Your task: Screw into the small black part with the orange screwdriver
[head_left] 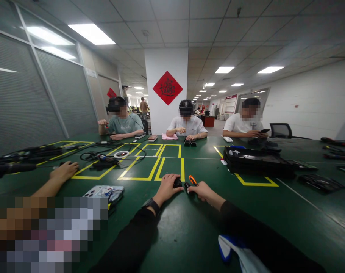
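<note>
My left hand (168, 187), with a black watch on its wrist, is wrapped over a small black object (177, 182) at the middle of the green table (172, 227). Just to its right, my right hand (203, 190) is closed around an orange-and-black tool (193, 180). The tool's orange end points up and to the left. A dark rounded piece (187, 186) lies between the two hands, by the right fingertips; whether it belongs to the tool I cannot tell.
Another person's hand (64, 171) rests at the left. A phone-like object (104, 192), cables (104, 161) and a black tray (254, 161) lie around. Yellow tape (182, 168) marks the table. A blue-and-white cloth (240, 252) is near my right sleeve. Three people sit opposite.
</note>
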A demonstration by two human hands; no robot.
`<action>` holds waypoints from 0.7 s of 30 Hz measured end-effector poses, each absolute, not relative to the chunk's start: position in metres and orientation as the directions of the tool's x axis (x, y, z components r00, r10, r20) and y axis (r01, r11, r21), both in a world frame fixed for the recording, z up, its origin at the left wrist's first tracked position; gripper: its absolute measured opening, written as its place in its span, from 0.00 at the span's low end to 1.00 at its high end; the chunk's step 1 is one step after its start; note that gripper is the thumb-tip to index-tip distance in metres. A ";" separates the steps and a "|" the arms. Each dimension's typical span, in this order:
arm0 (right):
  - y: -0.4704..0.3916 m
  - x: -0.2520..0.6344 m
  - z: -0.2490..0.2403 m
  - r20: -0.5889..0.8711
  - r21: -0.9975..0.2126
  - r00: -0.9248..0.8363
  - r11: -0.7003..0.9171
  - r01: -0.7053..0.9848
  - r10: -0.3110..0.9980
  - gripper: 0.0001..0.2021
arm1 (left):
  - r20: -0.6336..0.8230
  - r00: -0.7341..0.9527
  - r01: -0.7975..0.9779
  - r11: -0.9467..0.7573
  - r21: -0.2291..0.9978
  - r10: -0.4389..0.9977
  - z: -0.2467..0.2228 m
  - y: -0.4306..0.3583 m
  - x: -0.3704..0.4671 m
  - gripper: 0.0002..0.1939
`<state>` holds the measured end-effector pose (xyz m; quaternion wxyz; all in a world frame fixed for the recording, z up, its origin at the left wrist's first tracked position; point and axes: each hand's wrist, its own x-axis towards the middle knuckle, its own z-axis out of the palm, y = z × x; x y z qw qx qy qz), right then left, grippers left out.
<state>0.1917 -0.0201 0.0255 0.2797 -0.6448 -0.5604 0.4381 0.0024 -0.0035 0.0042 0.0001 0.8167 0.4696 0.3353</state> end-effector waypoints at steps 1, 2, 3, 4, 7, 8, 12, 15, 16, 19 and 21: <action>-0.024 0.195 0.023 -0.259 -0.857 -0.022 -0.219 0.467 0.966 0.14 | 0.557 0.333 0.769 -0.561 0.306 0.761 0.005 -0.004 0.003 0.29; -0.029 0.198 0.021 -0.251 -0.867 -0.035 -0.208 0.454 0.967 0.14 | 0.566 0.330 0.772 -0.561 0.297 0.755 0.005 -0.005 0.003 0.29; -0.032 0.200 0.020 -0.225 -0.880 -0.046 -0.183 0.439 0.973 0.13 | 0.575 0.327 0.776 -0.561 0.290 0.750 0.006 -0.006 0.003 0.30; -0.035 0.201 0.019 -0.195 -0.891 -0.056 -0.153 0.428 0.979 0.13 | 0.582 0.324 0.779 -0.560 0.283 0.745 0.007 -0.007 0.003 0.31; -0.040 0.201 0.018 -0.128 -0.901 -0.079 -0.082 0.427 0.989 0.11 | 0.605 0.323 0.783 -0.565 0.262 0.728 0.010 -0.012 0.001 0.33; -0.041 0.201 0.018 -0.120 -0.899 -0.087 -0.071 0.432 0.989 0.11 | 0.613 0.325 0.782 -0.569 0.254 0.720 0.011 -0.015 0.000 0.33; -0.042 0.200 0.021 -0.083 -0.880 -0.092 -0.030 0.473 0.992 0.11 | 0.632 0.325 0.780 -0.578 0.242 0.703 0.014 -0.026 -0.004 0.32; -0.042 0.201 0.021 -0.051 -0.863 -0.093 0.003 0.506 0.994 0.12 | 0.628 0.340 0.771 -0.590 0.239 0.700 0.017 -0.035 -0.007 0.32; -0.043 0.201 0.020 -0.046 -0.859 -0.098 0.010 0.511 0.994 0.12 | 0.625 0.350 0.767 -0.596 0.236 0.698 0.017 -0.037 -0.009 0.33; -0.045 0.203 0.021 -0.035 -0.856 -0.110 0.026 0.516 0.993 0.12 | 0.611 0.374 0.762 -0.607 0.225 0.697 0.019 -0.042 -0.014 0.34; -0.047 0.204 0.023 -0.035 -0.857 -0.115 0.029 0.515 0.993 0.12 | 0.600 0.381 0.765 -0.604 0.224 0.704 0.020 -0.044 -0.017 0.34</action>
